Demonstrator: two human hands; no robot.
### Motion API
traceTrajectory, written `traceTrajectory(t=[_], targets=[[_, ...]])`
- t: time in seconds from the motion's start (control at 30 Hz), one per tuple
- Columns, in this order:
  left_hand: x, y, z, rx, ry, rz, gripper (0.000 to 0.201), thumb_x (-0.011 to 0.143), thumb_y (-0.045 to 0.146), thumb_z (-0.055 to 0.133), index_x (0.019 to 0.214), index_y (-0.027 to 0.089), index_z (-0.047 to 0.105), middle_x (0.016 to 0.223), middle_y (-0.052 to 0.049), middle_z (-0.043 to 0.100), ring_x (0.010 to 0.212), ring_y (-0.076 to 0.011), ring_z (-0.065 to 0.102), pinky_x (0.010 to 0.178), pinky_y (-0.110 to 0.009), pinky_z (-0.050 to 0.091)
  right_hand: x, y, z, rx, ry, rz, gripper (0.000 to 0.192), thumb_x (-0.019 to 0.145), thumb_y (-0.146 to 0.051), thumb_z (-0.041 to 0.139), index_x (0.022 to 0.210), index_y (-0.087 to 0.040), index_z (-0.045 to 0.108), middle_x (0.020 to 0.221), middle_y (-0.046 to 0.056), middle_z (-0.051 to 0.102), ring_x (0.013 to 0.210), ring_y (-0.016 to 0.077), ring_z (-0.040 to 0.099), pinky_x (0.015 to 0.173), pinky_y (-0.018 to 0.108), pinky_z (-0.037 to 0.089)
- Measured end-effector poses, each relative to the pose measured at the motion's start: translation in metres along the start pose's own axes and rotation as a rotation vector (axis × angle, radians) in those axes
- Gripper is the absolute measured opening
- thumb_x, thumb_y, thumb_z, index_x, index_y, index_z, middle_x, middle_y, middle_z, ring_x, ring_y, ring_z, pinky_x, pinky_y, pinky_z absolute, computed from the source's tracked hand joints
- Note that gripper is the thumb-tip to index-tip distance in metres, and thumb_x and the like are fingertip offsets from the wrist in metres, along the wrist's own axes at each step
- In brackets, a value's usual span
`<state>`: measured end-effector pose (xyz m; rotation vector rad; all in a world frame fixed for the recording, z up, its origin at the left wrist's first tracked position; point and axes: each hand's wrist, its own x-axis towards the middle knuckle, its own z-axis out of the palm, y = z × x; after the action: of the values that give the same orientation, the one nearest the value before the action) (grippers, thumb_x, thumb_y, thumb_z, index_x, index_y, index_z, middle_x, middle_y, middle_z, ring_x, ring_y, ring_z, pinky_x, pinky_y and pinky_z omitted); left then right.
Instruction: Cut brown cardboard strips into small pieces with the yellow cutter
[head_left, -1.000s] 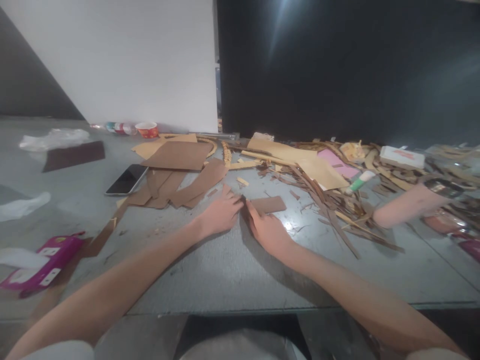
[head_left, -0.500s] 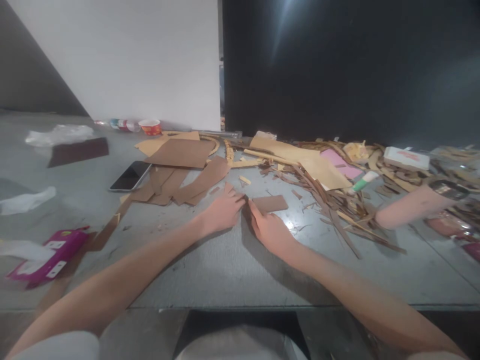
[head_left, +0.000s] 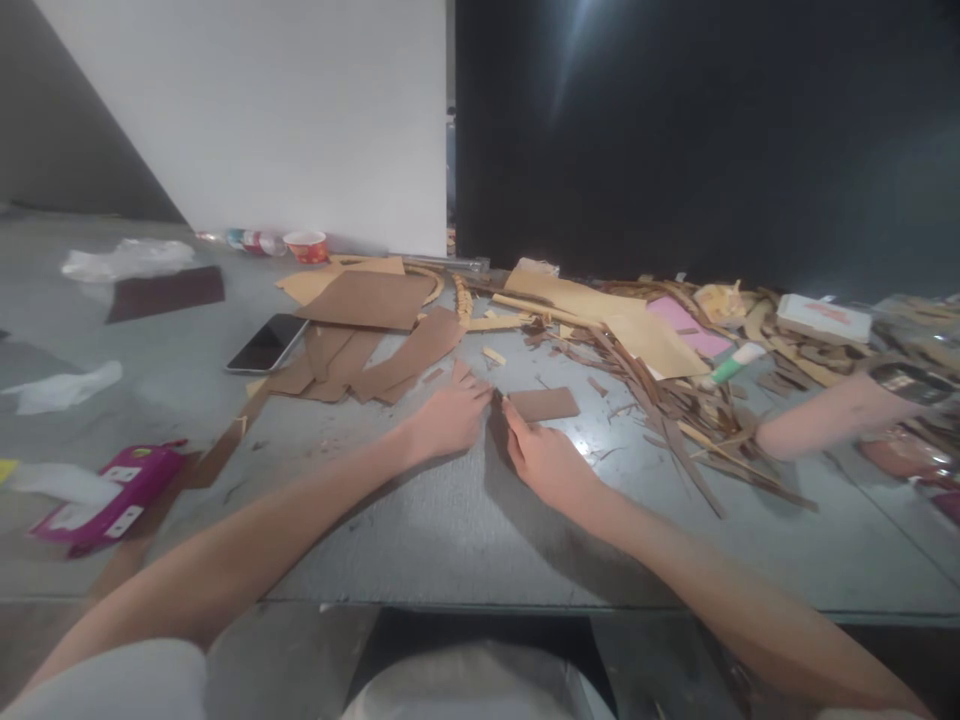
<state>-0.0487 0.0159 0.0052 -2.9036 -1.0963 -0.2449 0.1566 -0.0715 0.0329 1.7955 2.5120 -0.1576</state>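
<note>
I see the grey table point(head_left: 465, 540) carrying, along its far right, a heap of cardboard offcuts point(head_left: 675, 400), and at far left a stack of brown cardboard sheets point(head_left: 367, 330) beside a smartphone point(head_left: 268, 343). A magenta packet point(head_left: 112, 497) lies near the left edge. My right hand point(head_left: 544, 462) pinches the near-left corner of a small brown cardboard rectangle point(head_left: 546, 403) lying flat at table centre. My left hand point(head_left: 450, 415) rests just beside it, fingers curled; whether it grips anything I cannot tell.

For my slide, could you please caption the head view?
Both hands, left hand and right hand, meet at a small brown cardboard piece on a scrap-strewn grey table.
</note>
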Motion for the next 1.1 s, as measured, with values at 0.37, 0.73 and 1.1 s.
traceTrajectory(t=[0.37, 0.73, 1.1], targets=[[0.001, -0.001, 0.004, -0.049, 0.019, -0.015, 0.051, 0.1, 0.016, 0.049, 0.149, 0.014, 0.062, 0.152, -0.016, 0.066, 0.145, -0.0302, 0.06, 0.12, -0.046, 0.048, -0.006, -0.001, 0.004, -0.048, -0.032, -0.016, 0.066, 0.115, -0.024, 0.034, 0.178, -0.009, 0.019, 0.101, 0.019, 0.082, 0.086, 0.0285, 0.08, 0.079, 0.036, 0.057], [0.0, 0.002, 0.002, -0.014, -0.001, -0.029, 0.048, 0.101, 0.016, 0.048, 0.146, 0.014, 0.065, 0.152, -0.014, 0.068, 0.145, -0.0282, 0.06, 0.122, -0.042, 0.046, -0.025, -0.002, -0.001, -0.058, -0.061, -0.013, 0.066, 0.114, -0.023, 0.038, 0.177, -0.011, 0.025, 0.092, 0.015, 0.082, 0.083, 0.0293, 0.081, 0.074, 0.036, 0.057], [-0.002, -0.004, -0.004, -0.03, -0.026, -0.007, 0.053, 0.096, 0.013, 0.052, 0.148, 0.016, 0.064, 0.156, -0.013, 0.066, 0.142, -0.0291, 0.062, 0.114, -0.042, 0.051, -0.029, 0.001, -0.006, -0.117, 0.052, 0.033, 0.063, 0.116, -0.025, 0.036, 0.178, -0.014, 0.028, 0.096, 0.013, 0.08, 0.084, 0.0267, 0.078, 0.072, 0.034, 0.055]])
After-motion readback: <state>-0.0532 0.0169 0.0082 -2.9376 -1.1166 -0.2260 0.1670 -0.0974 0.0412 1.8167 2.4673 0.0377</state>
